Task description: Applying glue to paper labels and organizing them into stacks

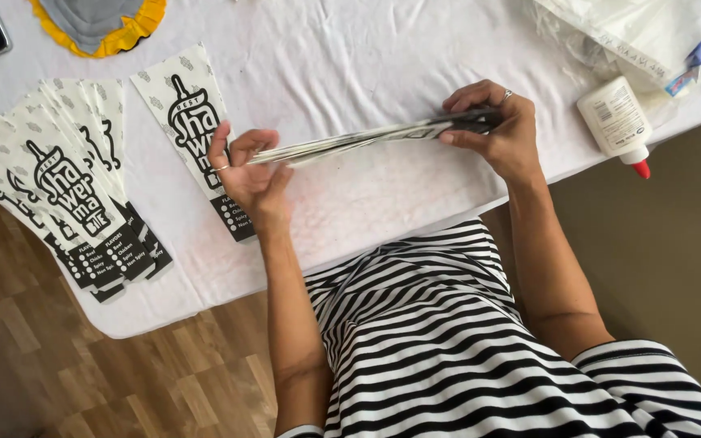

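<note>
Head view: you hold a stack (367, 138) of flat printed paper sleeves edge-on above the desk (350, 57), stretched between both hands near the middle of the frame. Your left hand (245, 166) props the stack's 9 o'clock end, palm up, fingers curled loosely under and around it. Your right hand (492, 130) is closed on the 3 o'clock end, thumb below and fingers on top, pinching the sheets together.

The left end looks splayed, the sheets slightly fanned apart. With that loose support, single sleeves could slide out and drop onto the desk or past its near edge to the floor (83, 381) at 7 o'clock. A hard pinch on the right could crease the paper.

At 9 o'clock a fan of sleeves (58, 186) lies spread, its lower ends overhanging the desk edge; a brush of your left forearm could sweep them off. One sleeve (192, 130) lies alone just beside your left hand. At 3 o'clock a glue bottle (618, 122) lies near the edge, red cap outward; a knock from your right elbow could roll it off.
</note>
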